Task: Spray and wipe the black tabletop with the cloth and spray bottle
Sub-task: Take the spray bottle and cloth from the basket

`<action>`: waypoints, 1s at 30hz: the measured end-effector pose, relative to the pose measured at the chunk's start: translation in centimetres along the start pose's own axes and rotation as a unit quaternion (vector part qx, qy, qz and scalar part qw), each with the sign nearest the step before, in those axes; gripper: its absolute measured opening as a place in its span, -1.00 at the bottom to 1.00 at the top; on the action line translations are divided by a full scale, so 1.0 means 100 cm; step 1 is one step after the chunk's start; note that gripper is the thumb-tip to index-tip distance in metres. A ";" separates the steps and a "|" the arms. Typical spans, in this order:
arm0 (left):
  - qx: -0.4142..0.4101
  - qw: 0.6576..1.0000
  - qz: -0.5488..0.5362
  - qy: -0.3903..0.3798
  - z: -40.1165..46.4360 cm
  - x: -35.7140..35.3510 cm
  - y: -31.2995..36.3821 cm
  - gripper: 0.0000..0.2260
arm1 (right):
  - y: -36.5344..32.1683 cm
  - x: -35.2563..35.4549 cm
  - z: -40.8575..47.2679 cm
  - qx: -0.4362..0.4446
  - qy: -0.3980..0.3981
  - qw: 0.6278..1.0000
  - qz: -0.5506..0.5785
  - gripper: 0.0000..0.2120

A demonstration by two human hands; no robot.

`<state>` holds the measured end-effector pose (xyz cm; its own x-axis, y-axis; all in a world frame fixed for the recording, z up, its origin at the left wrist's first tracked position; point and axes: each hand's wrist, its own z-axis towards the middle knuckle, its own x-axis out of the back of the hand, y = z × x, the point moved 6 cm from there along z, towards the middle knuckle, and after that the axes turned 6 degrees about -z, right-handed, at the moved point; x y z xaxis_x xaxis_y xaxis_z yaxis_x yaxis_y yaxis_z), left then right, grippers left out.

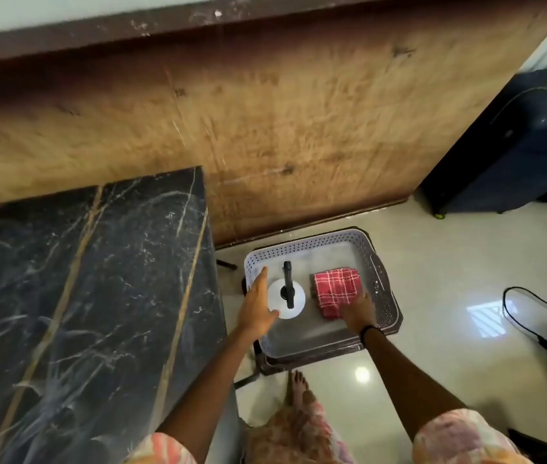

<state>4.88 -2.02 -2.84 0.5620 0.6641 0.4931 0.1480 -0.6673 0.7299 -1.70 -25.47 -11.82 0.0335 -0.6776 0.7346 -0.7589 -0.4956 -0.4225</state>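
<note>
Head view, looking down. Far left: black tabletop, marble-veined with gold lines, nothing on it; no wet streaks that I can make out, so judged not yet sprayed or wiped. Its right edge runs just beside a white perforated basket, which sits on a low dark stand on the pale floor.

Left hand is spread, fingers unclenched, along the basket's left wall, thumb touching the white spray bottle. Not closed around it yet. Bottle stands upright in the basket's left half, black trigger head on top.

Red checked cloth, folded, lies in the basket's right half, near the right wall. Right hand rests on the cloth's near edge, fingers pressed down; whether it has pinched the fabric I cannot tell.

Further right: dark suitcase against the wall, black cable on the floor.

Progress judged: very start. Both tools unlifted; spraying and wiping all remain.
</note>
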 end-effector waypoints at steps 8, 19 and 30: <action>-0.013 1.000 -0.022 0.006 0.037 -0.025 -0.004 -0.12 | 0.001 -0.001 0.036 -0.075 0.002 0.996 -0.050 -0.15; 0.008 0.996 0.040 0.073 0.034 -0.022 0.010 -0.35 | 0.001 0.011 0.050 -0.014 -0.033 0.999 0.009 -0.51; -0.153 0.948 -0.186 0.209 -0.097 0.088 0.075 -0.41 | -0.079 0.082 -0.080 0.090 -0.069 0.966 0.231 -0.71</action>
<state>3.03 2.04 11.54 0.1357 0.9524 0.2729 -0.0055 -0.2747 0.9615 -0.58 -22.74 1.78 -0.1856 -0.9092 0.3727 -0.5884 -0.2009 -0.7832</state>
